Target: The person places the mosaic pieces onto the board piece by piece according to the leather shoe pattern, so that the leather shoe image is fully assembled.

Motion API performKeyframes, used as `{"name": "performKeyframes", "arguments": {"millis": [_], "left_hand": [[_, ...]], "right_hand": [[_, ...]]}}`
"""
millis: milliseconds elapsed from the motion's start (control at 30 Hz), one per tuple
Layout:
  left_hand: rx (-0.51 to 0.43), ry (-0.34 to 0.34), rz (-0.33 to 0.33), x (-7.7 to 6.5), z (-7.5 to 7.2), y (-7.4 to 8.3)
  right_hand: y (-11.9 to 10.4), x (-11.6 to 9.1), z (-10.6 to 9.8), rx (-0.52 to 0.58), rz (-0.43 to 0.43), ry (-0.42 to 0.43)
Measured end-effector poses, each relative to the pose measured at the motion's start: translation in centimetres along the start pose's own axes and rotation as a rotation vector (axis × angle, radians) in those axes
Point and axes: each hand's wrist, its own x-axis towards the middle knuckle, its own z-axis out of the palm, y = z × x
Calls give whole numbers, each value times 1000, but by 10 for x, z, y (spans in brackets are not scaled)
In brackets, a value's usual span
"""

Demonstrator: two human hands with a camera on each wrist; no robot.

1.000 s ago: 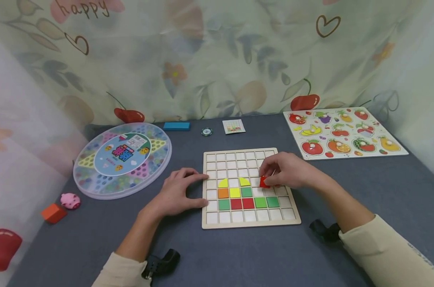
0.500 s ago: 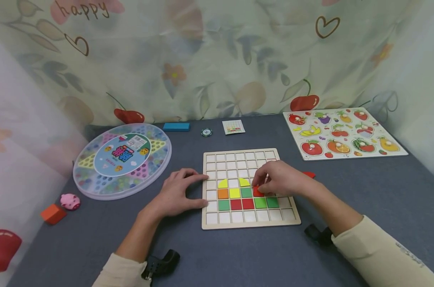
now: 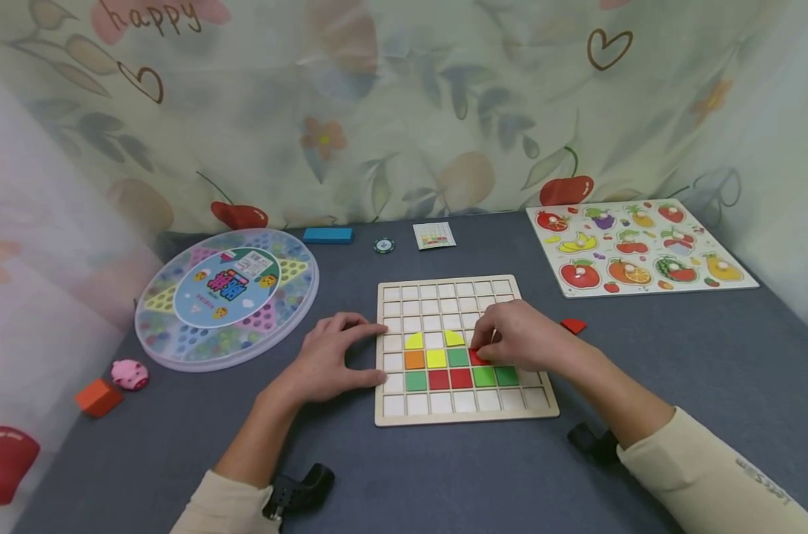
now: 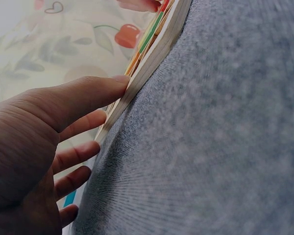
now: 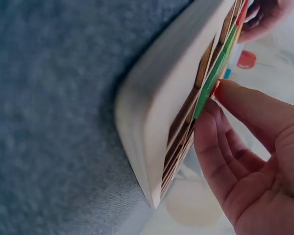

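A wooden grid board [image 3: 467,419] with white cells lies on the dark tabletop. Orange, yellow, green and red tiles fill part of it, among them two yellow rounded pieces [image 3: 414,341]. My right hand [image 3: 527,334] is over the board's right half, thumb and fingers pinching a red square tile [image 3: 479,358] at the cell right of a green tile [image 3: 457,357]. In the right wrist view, the thumb tip meets a sliver of red above the green tiles [image 5: 210,83]. At the board's left edge, my left hand [image 3: 330,360] rests with thumb and index finger extended against the rim.
A red fan-shaped piece [image 3: 574,325] lies beside my right wrist. Farther back are a fruit puzzle board [image 3: 651,289], a small pattern card [image 3: 434,228], a poker chip [image 3: 384,245] and a blue block [image 3: 328,236]. Left stand a round game box [image 3: 297,319], a pink pig [image 3: 130,374] and an orange block [image 3: 99,398].
My right hand has moved left and slightly nearer, bringing the red tile down to its cell beside the green one. The red fan-shaped piece has come into sight. My left hand stays put.
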Motion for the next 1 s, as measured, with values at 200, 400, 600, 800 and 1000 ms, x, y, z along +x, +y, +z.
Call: {"name": "performKeyframes", "arguments": {"millis": [200,400,600,800,1000], "left_hand": [[-3,1,0,0,0,1],[-8,0,8,1,0,1],[-4,-2,4,1,0,-1],[0,3,3,0,-1,-2],[1,-1,6,1,-1,0]], "right_hand": [[4,-5,-5,37,17,-26],[14,-17,-18,118,85,-2],[24,-29,-32,117,133,19],[45,-42,-41,89,172,83],[68,-55,-49,-1,226,121]]}}
